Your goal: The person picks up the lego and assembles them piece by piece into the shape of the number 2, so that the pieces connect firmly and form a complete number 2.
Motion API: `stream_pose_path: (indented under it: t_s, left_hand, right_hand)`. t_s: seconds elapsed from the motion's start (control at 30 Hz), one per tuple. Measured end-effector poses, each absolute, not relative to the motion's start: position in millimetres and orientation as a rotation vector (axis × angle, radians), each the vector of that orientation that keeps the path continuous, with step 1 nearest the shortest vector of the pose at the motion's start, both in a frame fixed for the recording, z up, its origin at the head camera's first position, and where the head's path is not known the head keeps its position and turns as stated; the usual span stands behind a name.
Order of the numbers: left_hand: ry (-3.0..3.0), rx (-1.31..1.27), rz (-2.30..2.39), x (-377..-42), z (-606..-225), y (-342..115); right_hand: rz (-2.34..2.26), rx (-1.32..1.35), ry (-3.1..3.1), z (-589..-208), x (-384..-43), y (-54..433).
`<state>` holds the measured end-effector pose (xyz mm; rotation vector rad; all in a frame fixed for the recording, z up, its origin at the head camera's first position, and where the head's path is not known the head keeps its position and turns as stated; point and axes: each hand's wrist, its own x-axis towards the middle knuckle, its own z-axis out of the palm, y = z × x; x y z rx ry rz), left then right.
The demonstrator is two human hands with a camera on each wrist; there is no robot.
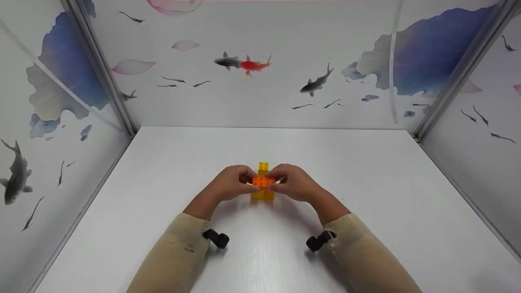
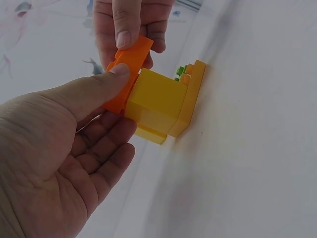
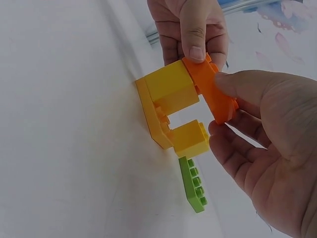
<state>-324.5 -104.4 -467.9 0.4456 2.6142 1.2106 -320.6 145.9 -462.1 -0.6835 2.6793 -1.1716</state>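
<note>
Both hands pinch one orange toy building brick (image 1: 263, 181) from its two ends, thumbs on the near face. My left hand (image 1: 234, 183) has its end over a larger yellow brick (image 2: 156, 96), and the orange brick's underside is right at that brick's top. The end pinched by my right hand (image 1: 296, 182) juts out past it. Under the yellow brick lies a flat amber base brick (image 3: 151, 116) with studs, resting on the table. A smaller yellow brick (image 3: 190, 139) stands by the base's other end. Some fingers are hidden behind the orange brick.
A flat light-green brick (image 3: 192, 186) with a row of studs lies beside the structure. The white table (image 1: 260, 260) has walls on three sides, the back wall (image 1: 260, 101) painted with fish. A black wrist camera (image 1: 217, 239) sticks out from the left sleeve.
</note>
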Motion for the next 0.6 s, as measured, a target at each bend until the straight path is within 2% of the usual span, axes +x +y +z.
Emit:
stream_pose_path:
  t_s: [0.6]
  left_hand:
    - [2.624,0.446,1.176,-324.7,-468.5,-103.1]
  right_hand:
    - [-1.172,-0.696,2.667,-462.1,-319.9,145.7]
